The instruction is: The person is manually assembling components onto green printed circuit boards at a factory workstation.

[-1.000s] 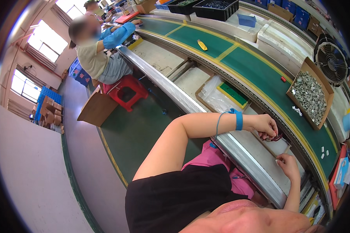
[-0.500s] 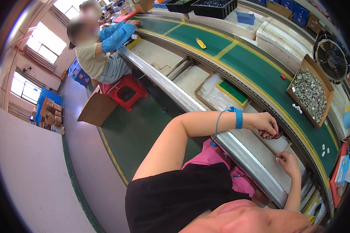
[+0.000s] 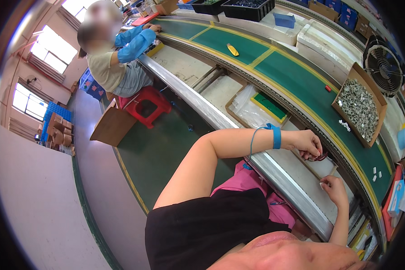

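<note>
My left hand [image 3: 308,143], with a blue strap [image 3: 276,136] on its wrist, is curled over a small dark red tool [image 3: 318,157] on the grey bench top [image 3: 297,173]. My right hand [image 3: 334,187] rests a little nearer to me, its fingers pinched on a tiny white part [image 3: 322,183]. Both hands are close together beside the green conveyor belt [image 3: 301,85].
A cardboard box of small metal parts [image 3: 358,104] sits on the belt, with loose white pieces [image 3: 344,124] near it. A fan [image 3: 384,66] stands behind. Another person in blue sleeves [image 3: 117,58] sits on a red stool [image 3: 145,104] further along the line.
Both hands stay in nearly the same place. The view has shifted slightly.
</note>
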The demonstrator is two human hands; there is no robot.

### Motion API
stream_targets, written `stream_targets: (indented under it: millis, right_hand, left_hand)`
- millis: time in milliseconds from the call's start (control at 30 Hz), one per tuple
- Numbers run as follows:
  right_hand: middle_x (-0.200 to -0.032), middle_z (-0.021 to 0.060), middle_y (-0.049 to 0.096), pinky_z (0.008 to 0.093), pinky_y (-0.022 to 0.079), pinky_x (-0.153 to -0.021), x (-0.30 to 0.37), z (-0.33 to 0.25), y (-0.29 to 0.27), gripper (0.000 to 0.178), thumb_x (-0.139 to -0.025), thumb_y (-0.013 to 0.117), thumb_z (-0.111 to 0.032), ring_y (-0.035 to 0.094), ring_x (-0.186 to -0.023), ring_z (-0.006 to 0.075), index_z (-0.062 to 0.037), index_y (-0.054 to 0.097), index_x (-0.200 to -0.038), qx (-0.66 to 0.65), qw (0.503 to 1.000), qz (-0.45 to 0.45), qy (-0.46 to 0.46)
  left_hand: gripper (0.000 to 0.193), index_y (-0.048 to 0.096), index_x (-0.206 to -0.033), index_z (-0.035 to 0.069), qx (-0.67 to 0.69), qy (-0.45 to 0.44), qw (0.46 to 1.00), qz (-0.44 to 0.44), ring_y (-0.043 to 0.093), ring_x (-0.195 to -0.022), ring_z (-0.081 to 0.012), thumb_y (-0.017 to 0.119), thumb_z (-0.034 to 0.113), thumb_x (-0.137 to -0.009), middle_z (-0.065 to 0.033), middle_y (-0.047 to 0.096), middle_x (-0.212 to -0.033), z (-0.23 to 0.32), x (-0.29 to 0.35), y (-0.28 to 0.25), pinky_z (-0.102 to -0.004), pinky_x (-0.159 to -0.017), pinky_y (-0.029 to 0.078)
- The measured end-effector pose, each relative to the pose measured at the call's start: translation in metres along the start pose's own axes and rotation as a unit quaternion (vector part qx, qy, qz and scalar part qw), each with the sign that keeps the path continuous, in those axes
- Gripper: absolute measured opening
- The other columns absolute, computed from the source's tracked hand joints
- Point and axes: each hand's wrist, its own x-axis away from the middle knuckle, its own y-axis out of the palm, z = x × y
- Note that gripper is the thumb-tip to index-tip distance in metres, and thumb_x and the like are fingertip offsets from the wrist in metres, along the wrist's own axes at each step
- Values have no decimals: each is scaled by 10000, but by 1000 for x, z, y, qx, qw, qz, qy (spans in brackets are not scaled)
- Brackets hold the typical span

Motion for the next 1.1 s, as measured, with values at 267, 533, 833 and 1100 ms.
stream_targets:
  millis: [267,533,833,1100]
  right_hand:
    - [-768,159,629,344,473,-663,1,2,0,169,-714,650,-40,606,-695,271,2,646,-878,-1,1000,0,5]
    - [-773,160,633,345,474,-662,2,0,-1,171,-714,653,-42,611,-697,267,3,646,-879,-8,1000,-1,16]
    - [-760,162,628,344,474,-655,2,3,1,174,-714,649,-34,604,-674,260,6,644,-883,-7,1000,7,3]
    - [-766,164,630,333,475,-644,2,0,-1,176,-711,651,-30,606,-672,255,7,643,-883,-5,1000,4,7]
  left_hand:
    - [200,606,-972,13,-6,5,1000,-5,559,-563,-77,634,151,-829,-43,653,-773,0,-1,1,-188,-477,404]
    - [194,605,-969,17,-6,5,1000,-5,557,-565,-75,632,150,-830,-37,651,-770,1,0,1,-189,-478,404]
    - [190,609,-964,15,-9,3,1000,-2,555,-562,-72,633,145,-828,-36,649,-767,2,0,2,-185,-478,405]
    - [191,610,-966,16,-10,6,1000,-2,556,-565,-70,630,148,-829,-34,649,-764,1,0,2,-188,-482,408]
